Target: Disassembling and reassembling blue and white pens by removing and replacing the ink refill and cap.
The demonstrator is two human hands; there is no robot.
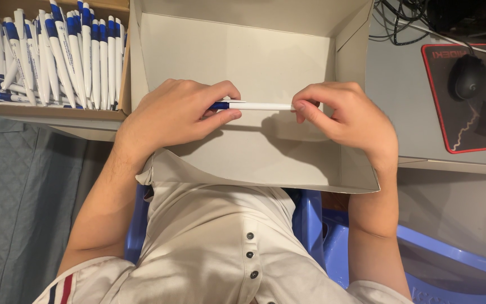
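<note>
Over the open box [265, 163], both hands, left hand [178, 115] and right hand [347, 118], pinch a pen [260, 106] level by its ends, keeping the barrel exposed.

You see a sharp, warmly lit view; your hands cast soft shadows into the cardboard box [265, 62], and the corners dim.
</note>
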